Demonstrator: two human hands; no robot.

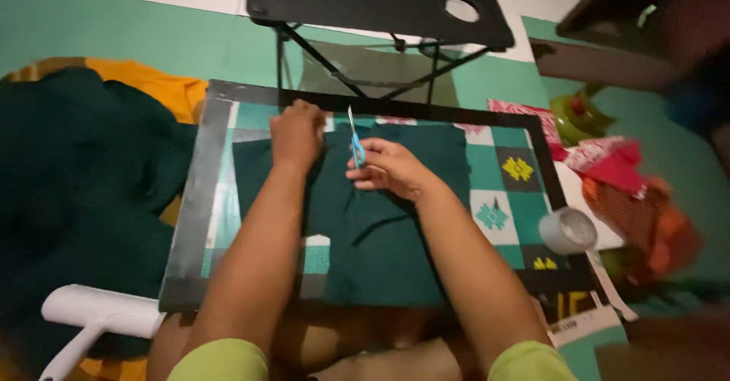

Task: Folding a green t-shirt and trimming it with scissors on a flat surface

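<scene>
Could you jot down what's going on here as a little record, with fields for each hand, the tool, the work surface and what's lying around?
left hand: fist pressed on the dark green cloth near its far edge
right hand: holds blue scissors, blades pointing away
surface: patterned board with a dark border, on the person's lap
right of board: tape roll, red and orange fabrics
left of board: dark green fabric pile, white handle
beyond board: black folding table
</scene>
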